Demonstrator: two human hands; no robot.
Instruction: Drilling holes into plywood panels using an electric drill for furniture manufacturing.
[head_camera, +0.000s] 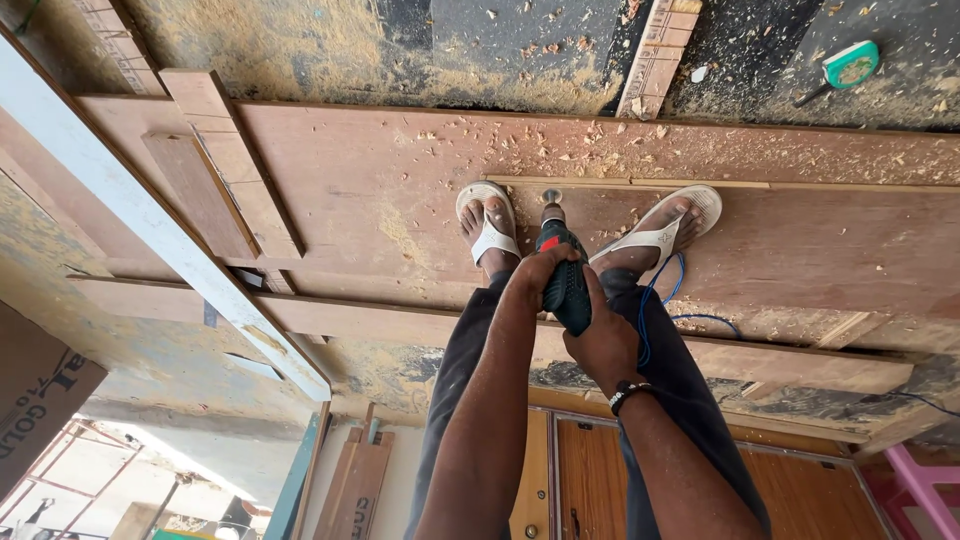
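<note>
Viewpoint: head camera looks straight down past the person's arms to the feet; the picture appears upside down, feet at centre top.
Tool: dark green power drill (566, 283) with a red patch on its body, held upright, nose pointing down at the board between the two feet.
Bit contact: the silver chuck and bit (551, 197) meet the wood just ahead of the toes; the exact contact point is too small to resolve.
Left hand (541, 268): clenched around the upper part of the drill body, fingers wrapped on the side nearer the left foot.
Right hand (603, 343): clenched around the rear of the drill, directly behind the left hand; a beaded wristband (627, 393) sits on this wrist.
Cable: blue cord (662, 296) loops from the drill past the right leg.
Workpiece: wide reddish-brown wooden board (380, 190) lying flat on the floor, strewn with wood shavings.
Footing: both feet in white sandals (489, 228) stand on the board, one each side of the drill.
Adjacent stock: white-painted batten (150, 215) runs diagonally across the board's left part.
Floor item: green tape measure (849, 66) lies on the sawdust-covered floor, well apart from the drill.
</note>
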